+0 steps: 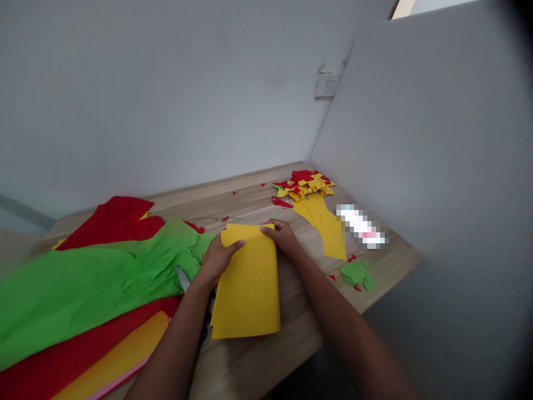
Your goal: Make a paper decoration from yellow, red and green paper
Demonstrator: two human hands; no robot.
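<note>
A folded sheet of yellow paper (pixel 250 289) is held up over the wooden table, its layers slightly offset along the left edge. My left hand (pixel 219 256) grips its upper left side, thumb on the front and fingers hidden behind. At the top right corner, my right hand (pixel 281 236) pinches the paper, thumb in front. Left of the sheet, the blade of a pair of scissors (pixel 183 279) shows beside crumpled green paper (pixel 104 272); my left forearm hides part of the scissors.
Red paper (pixel 112 222) and yellow sheets (pixel 120 355) lie at the left. At the back right are a heap of red and yellow cut pieces (pixel 306 184), yellow strips (pixel 322 222), a blurred-out item (pixel 360 225) and green scraps (pixel 356 273). Walls border the table (pixel 250 369).
</note>
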